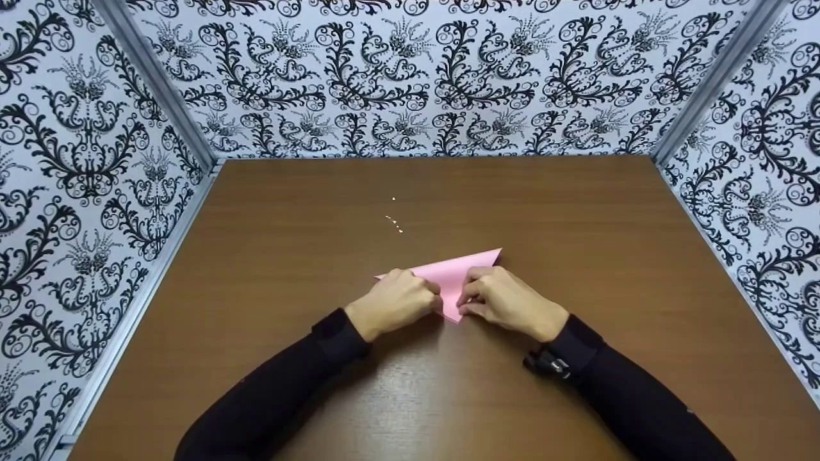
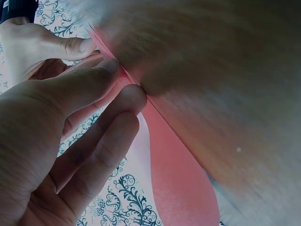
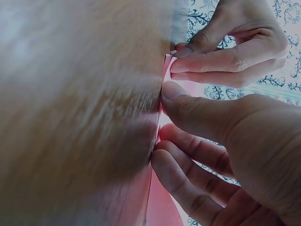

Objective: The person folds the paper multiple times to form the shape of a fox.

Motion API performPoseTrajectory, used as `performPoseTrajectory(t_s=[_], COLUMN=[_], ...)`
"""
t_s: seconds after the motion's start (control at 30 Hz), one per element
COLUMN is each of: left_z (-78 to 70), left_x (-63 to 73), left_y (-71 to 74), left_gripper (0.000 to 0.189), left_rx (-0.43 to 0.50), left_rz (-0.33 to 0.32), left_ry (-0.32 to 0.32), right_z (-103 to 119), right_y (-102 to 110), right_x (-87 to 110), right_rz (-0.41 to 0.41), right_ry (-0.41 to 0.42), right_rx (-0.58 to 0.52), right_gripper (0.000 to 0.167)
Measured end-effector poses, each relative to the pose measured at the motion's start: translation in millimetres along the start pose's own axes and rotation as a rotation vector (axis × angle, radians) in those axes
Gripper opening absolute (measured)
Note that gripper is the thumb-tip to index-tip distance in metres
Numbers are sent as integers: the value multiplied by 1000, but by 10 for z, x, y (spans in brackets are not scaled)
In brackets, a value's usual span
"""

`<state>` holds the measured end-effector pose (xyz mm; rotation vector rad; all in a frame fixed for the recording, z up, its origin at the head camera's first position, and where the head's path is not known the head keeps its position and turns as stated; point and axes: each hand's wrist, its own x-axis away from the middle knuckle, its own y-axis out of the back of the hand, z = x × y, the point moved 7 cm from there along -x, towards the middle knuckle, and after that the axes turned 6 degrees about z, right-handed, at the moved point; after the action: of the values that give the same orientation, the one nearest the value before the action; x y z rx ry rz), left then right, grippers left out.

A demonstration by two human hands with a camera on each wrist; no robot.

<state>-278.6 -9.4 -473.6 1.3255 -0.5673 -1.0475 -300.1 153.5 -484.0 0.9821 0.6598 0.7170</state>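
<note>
A folded sheet of pink paper (image 1: 456, 274), roughly a triangle, lies low over the table with one corner pointing toward me. My left hand (image 1: 398, 299) pinches its left side, thumb and index finger at the edge near that front corner. From the right, my right hand (image 1: 509, 301) pinches the opposite side close to the same corner. In the left wrist view the paper (image 2: 181, 174) bows upward off the table, beyond the fingertips. Layers show along the edge of the paper (image 3: 168, 63) in the right wrist view. The curled fingers hide part of both sides.
The brown wooden table (image 1: 288, 224) carries several tiny white specks (image 1: 394, 223) beyond the paper. Patterned black-and-white walls (image 1: 384, 77) enclose it at the back and sides, with metal posts (image 1: 157, 83) at the corners. A small black device (image 1: 548, 365) is strapped at the right wrist.
</note>
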Motion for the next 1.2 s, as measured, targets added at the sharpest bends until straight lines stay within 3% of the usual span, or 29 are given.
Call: performPoseTrajectory(t_s=[0.37,0.63,1.0,1.2], left_z=[14,76,-54,-80], left_x=[22,39,5,15], left_y=[-8,48,73,39], left_gripper=[20,8,10,9], left_rx=[36,174,81,92], left_rz=[28,46,24,28], left_ry=[13,77,48,35], right_z=[20,13,18,28], right_y=[-13,-8,-8,-4], right_x=[-11,-6,-16,-14], right_rz=[-1,7,3,-1], right_ry=[15,-18,-14,-15], right_rx=[2,-7,21,32], right_gripper=[4,6,7,7])
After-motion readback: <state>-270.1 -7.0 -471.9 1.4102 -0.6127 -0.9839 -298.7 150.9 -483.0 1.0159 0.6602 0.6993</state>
